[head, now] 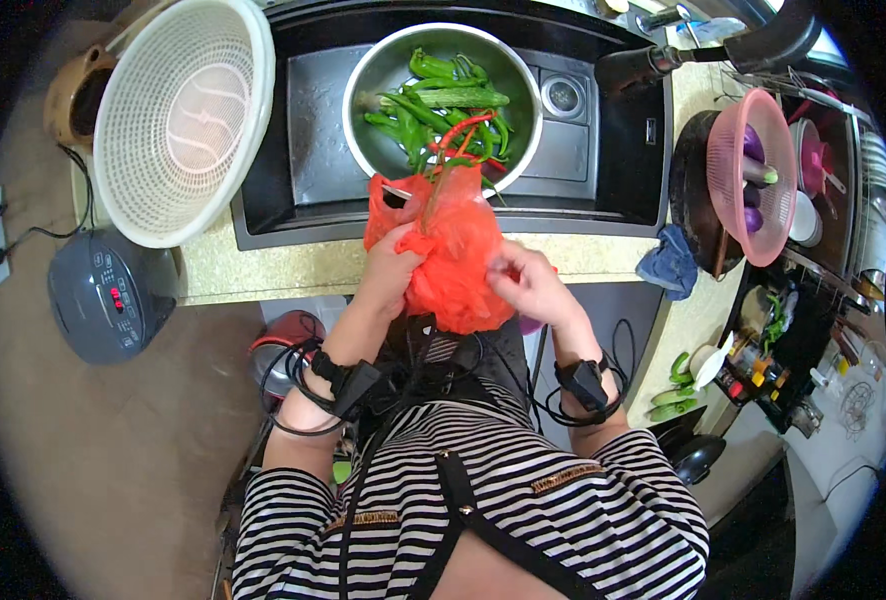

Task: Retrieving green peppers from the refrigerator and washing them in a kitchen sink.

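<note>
A red plastic bag [462, 262] hangs in front of me at the near edge of the sink. Bunched plastic of it is gripped in my left hand [394, 266]. My right hand [529, 281] is against the bag's right side, fingers curled; whether it pinches the plastic I cannot tell. Beyond the bag, a round metal basin [443, 28] stands in the sink. In it lie green peppers [413, 131], a long pale-green ridged vegetable [462, 98] and red chili peppers [465, 129]. Some chilies and a brownish stem [434, 199] lie at the bag's top, over the basin's near rim.
A white plastic colander [139, 127] leans left of the black sink [323, 180]. To the right are a pink basket [769, 165] of eggplants, a blue cloth [669, 262] and a faucet [638, 67]. A rice cooker [113, 296] stands at the left; cables hang by both wrists.
</note>
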Available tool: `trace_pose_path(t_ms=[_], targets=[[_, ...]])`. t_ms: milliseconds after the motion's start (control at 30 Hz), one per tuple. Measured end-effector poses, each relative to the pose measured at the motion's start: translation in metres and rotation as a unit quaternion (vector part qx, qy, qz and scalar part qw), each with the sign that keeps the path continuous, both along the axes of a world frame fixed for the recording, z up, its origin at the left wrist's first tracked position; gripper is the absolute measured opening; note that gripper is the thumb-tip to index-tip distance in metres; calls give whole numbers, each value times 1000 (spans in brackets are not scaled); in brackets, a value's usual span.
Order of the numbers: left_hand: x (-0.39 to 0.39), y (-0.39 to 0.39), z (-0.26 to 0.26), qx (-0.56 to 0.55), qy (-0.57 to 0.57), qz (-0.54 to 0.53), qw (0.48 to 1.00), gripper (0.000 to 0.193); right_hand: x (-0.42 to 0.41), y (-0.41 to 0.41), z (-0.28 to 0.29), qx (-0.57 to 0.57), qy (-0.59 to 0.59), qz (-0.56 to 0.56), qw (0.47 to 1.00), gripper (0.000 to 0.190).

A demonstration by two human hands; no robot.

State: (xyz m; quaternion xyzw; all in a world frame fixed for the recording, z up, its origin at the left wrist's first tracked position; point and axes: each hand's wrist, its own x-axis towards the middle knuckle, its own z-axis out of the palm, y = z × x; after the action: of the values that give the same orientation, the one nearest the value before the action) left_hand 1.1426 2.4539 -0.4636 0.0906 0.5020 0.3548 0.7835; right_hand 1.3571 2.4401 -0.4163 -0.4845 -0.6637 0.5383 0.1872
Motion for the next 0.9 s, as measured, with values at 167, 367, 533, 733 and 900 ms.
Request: trace_pose_path(t_ms=[167, 367, 533, 733, 900], targets=[[-18, -8, -2, -17, 10, -39, 999, 35, 7, 35, -44, -145, 97, -364, 915, 28], [-10, -10, 15, -17, 27, -36, 999, 36, -5, 70, -64, -76, -141, -112, 981, 23], [-15, -13, 12, 20, 44, -24, 999, 36, -22, 44, -42, -155, 42, -90, 983, 13], [-25, -16, 36, 162, 59, -7, 985, 35, -22, 39, -5, -328, 242, -122, 905, 13], [-27, -6, 53, 454, 272, -211, 822, 43, -15, 73, -29, -278, 82, -249, 924, 29]])
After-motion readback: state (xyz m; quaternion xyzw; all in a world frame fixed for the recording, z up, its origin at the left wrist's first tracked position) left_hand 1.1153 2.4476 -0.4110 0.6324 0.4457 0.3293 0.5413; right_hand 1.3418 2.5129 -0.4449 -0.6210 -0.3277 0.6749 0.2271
